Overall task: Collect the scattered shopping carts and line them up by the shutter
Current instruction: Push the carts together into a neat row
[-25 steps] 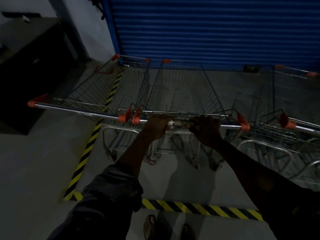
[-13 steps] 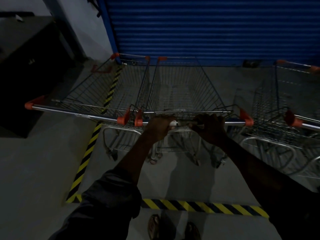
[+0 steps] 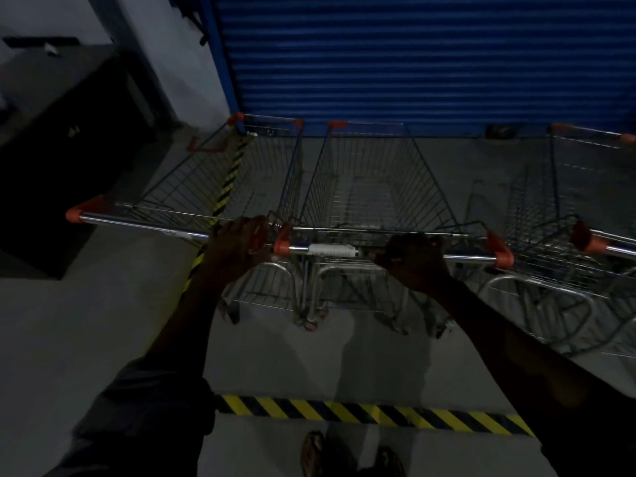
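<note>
Three wire shopping carts with orange handle caps face the blue shutter (image 3: pixel 413 60). The middle cart (image 3: pixel 371 180) is directly in front of me; my right hand (image 3: pixel 414 261) grips its chrome handle bar right of the white label. My left hand (image 3: pixel 237 244) grips the right end of the left cart's (image 3: pixel 213 180) handle bar, next to the orange caps where the two handles meet. The right cart (image 3: pixel 568 208) stands apart, partly cut off by the frame edge.
Yellow-black hazard tape (image 3: pixel 371 413) runs across the floor near my feet, and another strip (image 3: pixel 227 187) runs under the left cart. A dark cabinet (image 3: pixel 58 156) stands at the left. A small dark object (image 3: pixel 500 131) lies at the shutter's foot.
My left hand has shifted from the middle cart's handle to the left cart's handle end. My right hand has slid right along the middle handle. The carts sit closer to the shutter.
</note>
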Tool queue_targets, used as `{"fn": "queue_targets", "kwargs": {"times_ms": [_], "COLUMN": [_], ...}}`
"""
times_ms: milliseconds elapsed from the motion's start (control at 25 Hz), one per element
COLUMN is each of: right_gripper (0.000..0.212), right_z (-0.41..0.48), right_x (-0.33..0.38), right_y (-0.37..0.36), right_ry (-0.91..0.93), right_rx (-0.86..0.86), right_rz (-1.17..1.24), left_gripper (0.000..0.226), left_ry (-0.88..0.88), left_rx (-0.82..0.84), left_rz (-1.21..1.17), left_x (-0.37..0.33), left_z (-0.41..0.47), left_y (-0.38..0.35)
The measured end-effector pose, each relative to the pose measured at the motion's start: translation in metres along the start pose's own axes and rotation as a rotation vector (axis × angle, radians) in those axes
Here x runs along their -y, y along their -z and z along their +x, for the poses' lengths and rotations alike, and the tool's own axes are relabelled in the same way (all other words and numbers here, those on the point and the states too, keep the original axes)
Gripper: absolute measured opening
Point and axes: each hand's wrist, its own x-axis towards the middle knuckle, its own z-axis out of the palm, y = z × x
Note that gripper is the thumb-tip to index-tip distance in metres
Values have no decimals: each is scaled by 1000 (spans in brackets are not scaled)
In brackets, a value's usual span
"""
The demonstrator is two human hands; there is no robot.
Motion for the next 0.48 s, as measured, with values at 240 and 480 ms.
{"fn": "queue_targets", "kwargs": {"times_ms": [240, 480], "right_gripper": [61, 46], "right_z": [26, 30], "right_x": [100, 97], "right_y": [-13, -21], "right_ry": [88, 44], "right_rx": [148, 213], "right_rz": [297, 257], "left_gripper": [72, 72], "left_ry": [-40, -93], "left_rx": [166, 175], "left_rz": [-67, 20], "left_x": [17, 13], "left_z": [-4, -4], "left_y": [-17, -19]}}
